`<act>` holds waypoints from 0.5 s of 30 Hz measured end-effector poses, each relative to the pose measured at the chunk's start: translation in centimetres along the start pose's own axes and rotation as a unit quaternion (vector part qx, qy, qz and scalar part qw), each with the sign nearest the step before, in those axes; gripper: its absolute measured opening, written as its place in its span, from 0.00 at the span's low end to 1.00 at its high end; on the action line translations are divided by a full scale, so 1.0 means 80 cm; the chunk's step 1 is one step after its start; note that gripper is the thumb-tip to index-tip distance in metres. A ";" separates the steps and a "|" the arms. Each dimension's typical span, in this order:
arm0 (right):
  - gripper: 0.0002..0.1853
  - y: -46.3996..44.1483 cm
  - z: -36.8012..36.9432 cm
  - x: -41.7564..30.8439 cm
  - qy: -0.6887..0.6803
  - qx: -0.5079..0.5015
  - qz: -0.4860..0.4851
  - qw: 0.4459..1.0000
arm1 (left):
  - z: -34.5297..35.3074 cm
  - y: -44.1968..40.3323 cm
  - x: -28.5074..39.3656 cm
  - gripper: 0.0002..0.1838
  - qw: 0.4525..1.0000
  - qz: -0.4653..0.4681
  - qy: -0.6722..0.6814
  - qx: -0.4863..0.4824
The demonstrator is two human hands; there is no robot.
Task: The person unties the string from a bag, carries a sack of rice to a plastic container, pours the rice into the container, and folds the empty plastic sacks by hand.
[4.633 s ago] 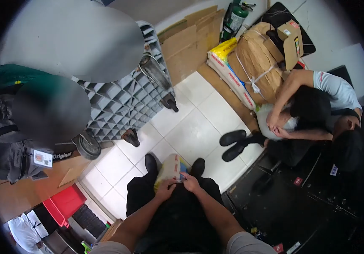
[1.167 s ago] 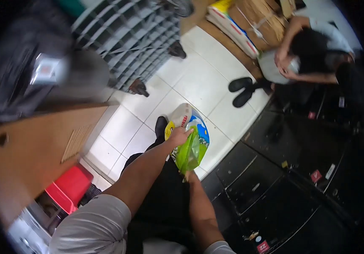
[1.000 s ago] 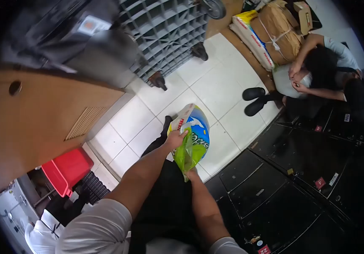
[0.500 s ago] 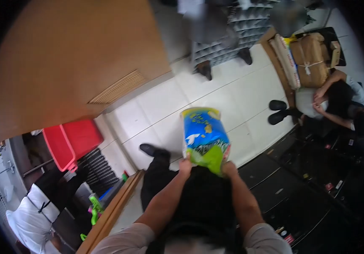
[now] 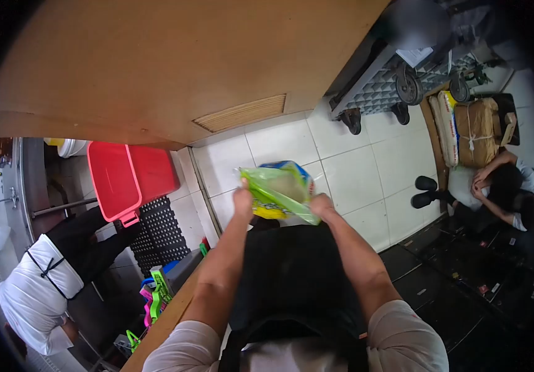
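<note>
A large printed plastic sack (image 5: 270, 186) in green, blue and yellow hangs in front of my body over the tiled floor. My left hand (image 5: 242, 201) is closed on one upper corner of it. At the opposite corner my right hand (image 5: 321, 205) grips the plastic too. Between the hands the green top edge is stretched wide, and a pale patch shows there; whether that is the contents or the inner wall I cannot tell. The sack's lower part is mostly hidden behind its top.
A brown door (image 5: 155, 74) with a vent stands ahead. At left are a red bin (image 5: 155, 177), a black mat (image 5: 158, 229) and a bending person in white (image 5: 43, 291). A wheeled rack (image 5: 378, 87) is beyond; another person (image 5: 502, 186) sits at right beside a tied brown package (image 5: 478, 127).
The sack has tipped and come closer, so its printed front no longer faces me and its top spreads between my hands. Both hands have risen; my view has turned left.
</note>
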State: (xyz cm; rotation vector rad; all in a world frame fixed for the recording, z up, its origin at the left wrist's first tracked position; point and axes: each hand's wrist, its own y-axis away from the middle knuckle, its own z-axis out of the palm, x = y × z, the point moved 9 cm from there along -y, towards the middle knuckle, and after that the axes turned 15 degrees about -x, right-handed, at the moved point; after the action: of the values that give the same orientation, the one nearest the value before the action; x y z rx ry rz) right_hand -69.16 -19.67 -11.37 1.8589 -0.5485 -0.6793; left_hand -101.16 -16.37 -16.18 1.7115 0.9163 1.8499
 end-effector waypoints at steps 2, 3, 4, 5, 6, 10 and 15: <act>0.21 -0.020 0.011 -0.069 0.073 0.011 -0.050 0.996 | -0.049 -0.002 0.038 0.36 1.000 0.010 -0.012 0.015; 0.21 -0.027 0.020 -0.098 0.087 -0.004 -0.069 0.994 | -0.074 -0.001 0.050 0.36 0.999 0.013 -0.029 0.022; 0.20 -0.033 0.031 -0.127 0.101 -0.021 -0.087 0.991 | -0.094 0.000 0.047 0.36 0.999 0.008 -0.029 0.024; 0.21 -0.024 0.034 -0.154 0.072 -0.028 -0.075 0.994 | -0.111 0.004 0.048 0.35 0.994 0.076 0.079 0.019; 0.23 -0.014 0.030 -0.179 0.046 -0.031 -0.061 0.997 | -0.123 0.007 0.047 0.35 0.972 0.143 0.189 0.013; 0.21 -0.035 0.023 -0.274 0.084 -0.040 -0.075 0.993 | -0.183 0.009 -0.011 0.37 0.935 0.133 0.325 0.056; 0.22 -0.065 0.016 -0.339 0.112 -0.075 -0.087 0.987 | -0.197 -0.006 0.016 0.36 0.955 0.068 0.270 0.099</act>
State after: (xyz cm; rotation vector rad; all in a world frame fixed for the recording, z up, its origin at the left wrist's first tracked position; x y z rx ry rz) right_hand -89.65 -1.10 -11.13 1.8248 -0.1855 -0.5990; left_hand -116.92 -17.71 -15.73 1.4182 1.2509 2.4571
